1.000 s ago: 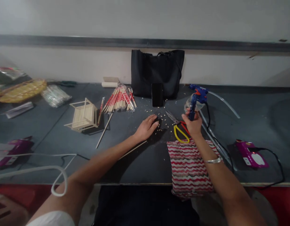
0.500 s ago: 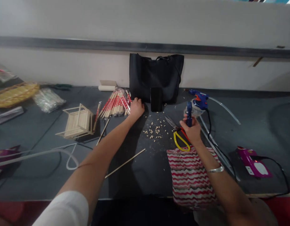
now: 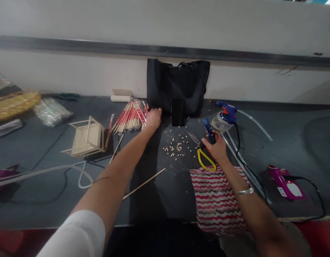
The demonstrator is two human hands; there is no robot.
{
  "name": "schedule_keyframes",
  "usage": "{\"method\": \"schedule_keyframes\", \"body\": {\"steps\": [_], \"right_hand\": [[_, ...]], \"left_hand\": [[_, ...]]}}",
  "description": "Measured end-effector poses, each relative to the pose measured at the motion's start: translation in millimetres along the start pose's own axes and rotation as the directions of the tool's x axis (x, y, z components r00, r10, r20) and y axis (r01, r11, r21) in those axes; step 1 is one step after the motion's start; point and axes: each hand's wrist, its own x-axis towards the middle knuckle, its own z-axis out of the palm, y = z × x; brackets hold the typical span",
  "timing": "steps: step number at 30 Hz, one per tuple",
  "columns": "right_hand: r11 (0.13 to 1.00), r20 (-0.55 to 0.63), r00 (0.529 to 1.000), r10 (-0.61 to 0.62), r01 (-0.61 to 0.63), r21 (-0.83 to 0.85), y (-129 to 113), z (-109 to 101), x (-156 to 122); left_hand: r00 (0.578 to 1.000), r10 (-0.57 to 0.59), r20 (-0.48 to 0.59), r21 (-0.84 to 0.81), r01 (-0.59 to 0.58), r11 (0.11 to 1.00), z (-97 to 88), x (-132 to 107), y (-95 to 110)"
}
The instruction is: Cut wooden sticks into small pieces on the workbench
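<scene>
My left hand [image 3: 154,119] is at the right edge of a bundle of chopsticks [image 3: 130,117] in red-printed wrappers. Its fingers curl down, and what they hold, if anything, is hidden. In my right hand [image 3: 218,147] is a blue hand tool [image 3: 209,130], perhaps a cutter, its upper end tilted left. Just left of that hand lie scissors with a yellow handle [image 3: 203,162], blades pointing to the back left. Many short cut wooden pieces [image 3: 176,147] are scattered between my hands. A single thin stick [image 3: 145,183] lies nearer to me.
A small wooden stick frame [image 3: 87,137] stands at left. Behind are a black bag [image 3: 178,84] and a phone [image 3: 178,112] leaning on it. To the right are a blue glue gun [image 3: 227,111], clear tubes, a purple power box [image 3: 286,182] with a cord, and a striped cloth [image 3: 217,200].
My right hand has tilted the blue tool to the left, drawing it clear of the glue gun's stand. My left hand has shifted slightly left, closer against the chopsticks.
</scene>
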Motion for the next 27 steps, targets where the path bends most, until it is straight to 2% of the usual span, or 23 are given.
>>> {"method": "schedule_keyframes", "body": {"steps": [6,10,14,19,23,27], "right_hand": [[0.998,0.012,1.0,-0.011,0.012,-0.056,-2,1,0],[0.992,-0.008,0.997,-0.071,0.07,-0.102,0,2,0],[0.983,-0.008,0.993,-0.115,0.113,-0.142,3,2,0],[0.978,0.007,0.991,-0.134,0.134,-0.159,4,3,0],[0.976,0.009,0.989,-0.149,0.148,-0.161,5,4,0],[0.978,0.005,0.989,-0.146,0.145,-0.149,5,5,0]], "left_hand": [[1.0,0.022,0.014,0.024,-0.023,0.999,6.7,-2,-1],[0.997,-0.075,0.004,-0.02,0.075,0.997,10.1,6,1],[0.98,-0.195,-0.032,-0.133,0.189,0.973,15.5,17,-1],[0.977,-0.209,-0.048,-0.228,0.193,0.955,15.9,18,-3],[0.986,-0.161,-0.042,-0.218,0.148,0.965,8.4,3,0],[1.0,-0.016,0.004,-0.224,0.017,0.975,9.2,-40,12]]}}
